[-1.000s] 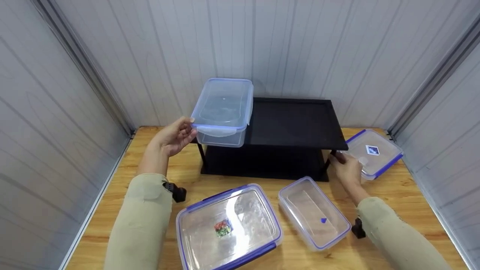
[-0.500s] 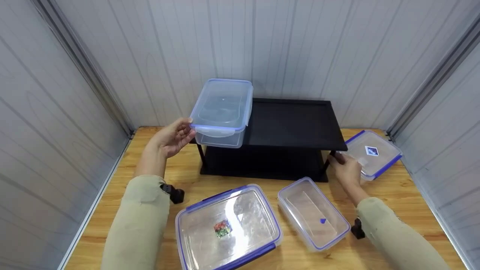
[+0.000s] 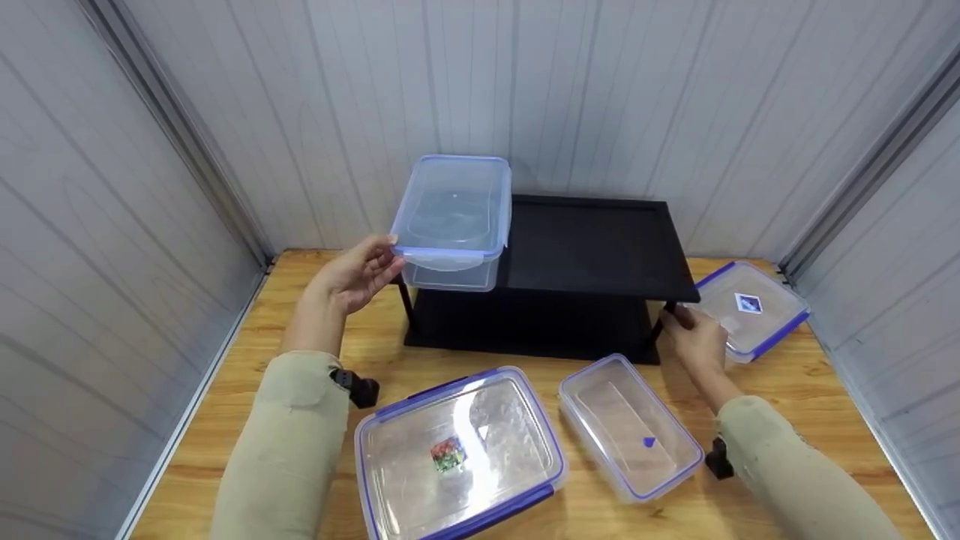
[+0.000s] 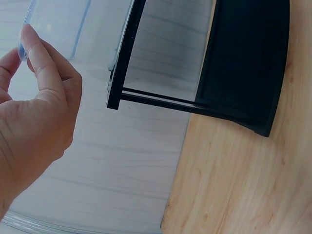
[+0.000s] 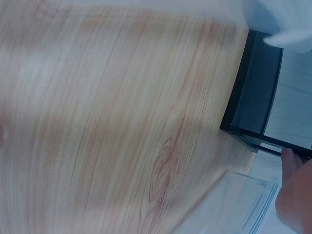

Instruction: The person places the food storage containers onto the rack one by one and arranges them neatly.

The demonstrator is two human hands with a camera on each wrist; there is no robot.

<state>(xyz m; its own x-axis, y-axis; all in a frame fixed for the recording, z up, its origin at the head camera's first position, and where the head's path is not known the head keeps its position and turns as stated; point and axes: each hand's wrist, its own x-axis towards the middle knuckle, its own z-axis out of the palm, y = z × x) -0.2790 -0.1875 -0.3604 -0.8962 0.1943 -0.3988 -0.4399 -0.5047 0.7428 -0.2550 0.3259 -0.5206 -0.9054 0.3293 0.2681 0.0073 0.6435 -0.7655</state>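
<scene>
A clear food container (image 3: pixel 451 206) with a pale blue-rimmed lid sits at the left end of the black two-tier shelf (image 3: pixel 592 244), its front overhanging the shelf's front edge. My left hand (image 3: pixel 358 274) pinches the lid's front left corner between thumb and fingers. The left wrist view shows that pinch, with the left hand (image 4: pixel 44 97) beside the shelf's end. At the shelf's other end, my right hand (image 3: pixel 694 341) grips the front right post (image 3: pixel 658 324), its fingertips partly hidden behind it. In the right wrist view, the right hand (image 5: pixel 296 187) appears at the edge, fingers on the post.
A large clear container (image 3: pixel 405 480) with dark blue clips lies in front on the wooden table (image 3: pixel 187 472). Beside it stands a narrower clear container (image 3: pixel 622 420). Another container (image 3: pixel 772 319) with a sticker is right of the shelf, near the panelled wall (image 3: pixel 885 247).
My left hand and the pinched container have shifted very slightly to the right along the shelf. The right hand keeps its hold on the post.
</scene>
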